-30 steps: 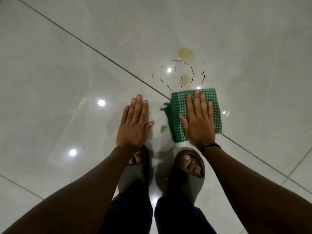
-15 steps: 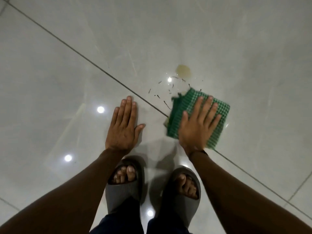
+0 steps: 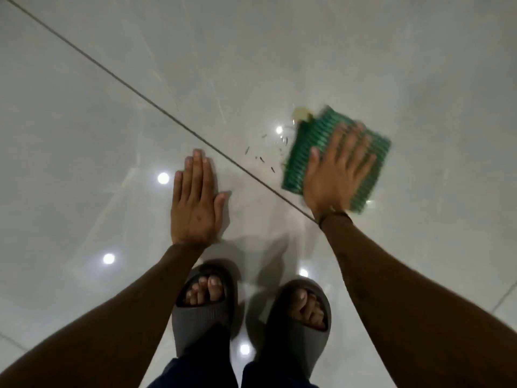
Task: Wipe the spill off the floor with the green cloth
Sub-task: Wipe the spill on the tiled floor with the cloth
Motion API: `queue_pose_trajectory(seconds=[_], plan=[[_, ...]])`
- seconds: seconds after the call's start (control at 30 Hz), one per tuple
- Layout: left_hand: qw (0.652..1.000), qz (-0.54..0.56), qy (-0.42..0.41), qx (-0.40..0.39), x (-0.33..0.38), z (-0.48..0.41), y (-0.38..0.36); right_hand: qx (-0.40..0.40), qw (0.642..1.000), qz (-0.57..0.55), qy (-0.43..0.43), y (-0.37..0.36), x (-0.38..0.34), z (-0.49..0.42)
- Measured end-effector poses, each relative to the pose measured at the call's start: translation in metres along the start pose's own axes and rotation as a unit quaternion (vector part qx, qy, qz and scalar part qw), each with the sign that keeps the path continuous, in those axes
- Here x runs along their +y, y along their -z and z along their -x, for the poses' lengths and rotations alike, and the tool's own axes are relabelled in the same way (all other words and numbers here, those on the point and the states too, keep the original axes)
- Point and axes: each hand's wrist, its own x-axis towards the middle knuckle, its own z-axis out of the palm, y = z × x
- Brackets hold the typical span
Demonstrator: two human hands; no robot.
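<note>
A folded green checked cloth (image 3: 298, 161) lies on the glossy pale tile floor, blurred by motion. My right hand (image 3: 337, 170) presses flat on top of it with fingers spread, hiding its middle. The cloth's far corner touches a small yellowish puddle (image 3: 301, 113). Small dark flecks of the spill (image 3: 263, 157) are scattered just left of the cloth. To the left of the flecks, my left hand (image 3: 195, 204) rests flat on the bare floor with nothing under it.
A dark grout line (image 3: 156, 106) runs diagonally from upper left, passing between my hands and under my right wrist. My feet in grey slippers (image 3: 202, 317) (image 3: 296, 334) stand just below my hands. Ceiling lights reflect as bright spots (image 3: 163, 178) on the tiles.
My right hand has pushed the cloth forward and to the right, over the nearer puddle and up to the far one. My left hand has stayed planted on the floor.
</note>
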Motion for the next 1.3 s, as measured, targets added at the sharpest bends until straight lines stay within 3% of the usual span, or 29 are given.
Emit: queue_pose_trajectory(seconds=[0.1, 0.17, 0.3, 0.4, 0.43, 0.5, 0.57, 0.63, 0.77, 0.87, 0.93, 1.0, 1.07, 1.13, 1.2, 1.3], plan=[[1.0, 0.01, 0.005, -0.005, -0.002, -0.011, 0.008, -0.035, 0.98, 0.024, 0.196, -0.007, -0.02, 0.024], [1.0, 0.004, -0.009, -0.014, -0.005, -0.018, 0.01, -0.058, 0.97, 0.029, 0.235, -0.007, -0.001, 0.058], [1.0, -0.002, -0.025, 0.006, -0.007, -0.02, 0.005, -0.072, 0.979, 0.044, 0.184, -0.001, 0.043, 0.065], [0.999, -0.006, -0.037, 0.033, -0.011, -0.022, -0.002, 0.011, 0.998, 0.014, 0.057, 0.0, 0.003, 0.006], [0.998, -0.008, -0.038, 0.04, -0.013, -0.021, -0.003, 0.016, 0.998, 0.004, 0.062, 0.0, -0.02, -0.011], [0.998, -0.004, -0.042, 0.051, -0.012, -0.019, -0.004, 0.006, 0.987, 0.02, 0.157, -0.004, -0.053, -0.023], [0.998, 0.006, -0.039, 0.047, -0.008, -0.021, 0.0, -0.015, 0.954, 0.047, 0.296, -0.008, -0.055, -0.009], [0.998, 0.021, -0.042, 0.032, -0.013, -0.019, 0.002, -0.052, 0.937, 0.056, 0.341, -0.005, -0.026, 0.02], [0.996, 0.01, -0.074, 0.042, -0.045, -0.025, -0.002, -0.067, 0.966, 0.07, 0.241, 0.01, 0.03, 0.01], [0.995, -0.01, -0.072, 0.071, -0.06, -0.03, -0.009, 0.002, 0.989, 0.042, 0.14, 0.01, -0.012, -0.046], [0.996, -0.001, -0.06, 0.069, -0.057, -0.03, -0.009, 0.007, 0.983, 0.038, 0.182, 0.008, -0.059, -0.057], [0.996, 0.004, -0.051, 0.066, -0.055, -0.029, -0.007, -0.015, 0.959, 0.042, 0.28, 0.003, -0.083, -0.036], [0.997, 0.012, -0.054, 0.057, -0.056, -0.028, -0.004, -0.049, 0.932, 0.055, 0.354, 0.0, -0.066, 0.004], [0.997, 0.009, -0.054, 0.052, -0.056, -0.028, -0.005, -0.072, 0.922, 0.065, 0.375, 0.002, -0.02, 0.032], [0.997, 0.002, -0.055, 0.06, -0.058, -0.028, -0.009, -0.074, 0.933, 0.074, 0.344, 0.006, 0.017, 0.024], [0.995, -0.005, -0.067, 0.076, -0.058, -0.03, -0.013, -0.016, 0.978, 0.062, 0.198, 0.009, -0.002, -0.029]])
